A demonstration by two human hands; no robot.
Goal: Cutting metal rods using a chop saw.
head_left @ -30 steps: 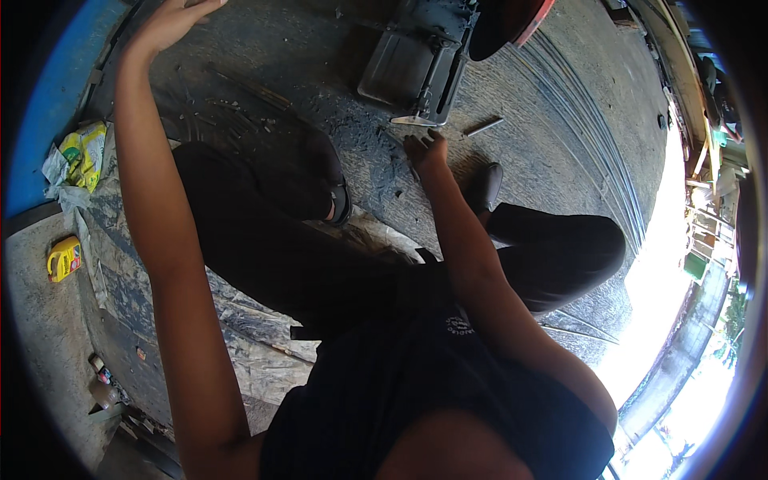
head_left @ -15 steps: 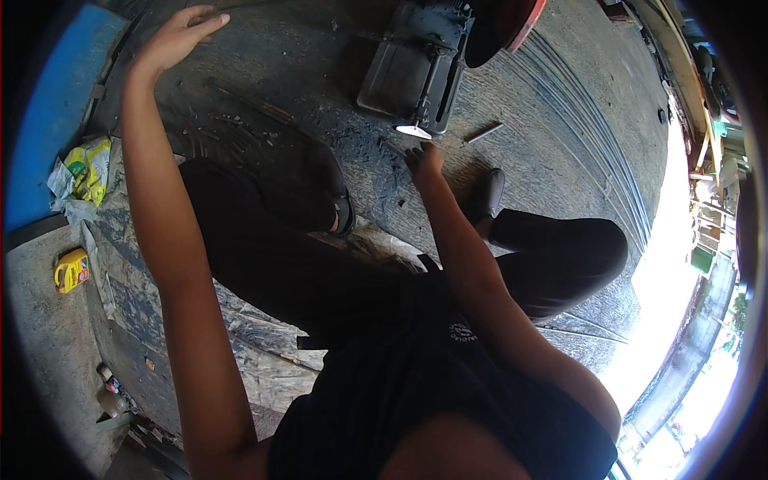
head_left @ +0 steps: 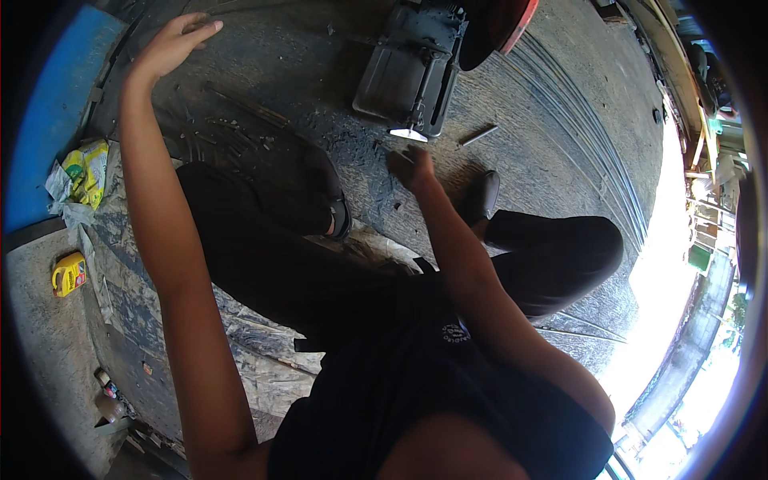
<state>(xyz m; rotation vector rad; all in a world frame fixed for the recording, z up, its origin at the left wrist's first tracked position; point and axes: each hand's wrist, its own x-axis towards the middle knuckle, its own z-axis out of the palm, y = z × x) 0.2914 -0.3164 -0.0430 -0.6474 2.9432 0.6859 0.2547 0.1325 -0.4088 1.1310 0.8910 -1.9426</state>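
Observation:
At the far left my left hand [head_left: 172,48] is held out with thumb and fingers apart. A thin dark rod [head_left: 248,6] runs off to the right from beside its fingertips; contact cannot be made out. My right hand [head_left: 414,166] is low over the floor, just on the near side of a black metal machine [head_left: 392,84] with a flat base and a long screw clamp, which looks like a cut-off saw. The right fingers are curled and dark, with a thin pale sliver at them that is too small to name. A bright white patch [head_left: 408,134] shows at the machine's near end.
A short metal bar [head_left: 478,134] lies right of the machine. Long thin rods [head_left: 592,120] stretch across the floor at right. Beside the machine is a dark round part with a red rim [head_left: 522,24]. A yellow bag [head_left: 86,174] and yellow jug [head_left: 69,274] are at left.
My right hand has drawn slightly back from the machine's near end, toward me and to the left. My left hand has shifted slightly; its fingers are still apart.

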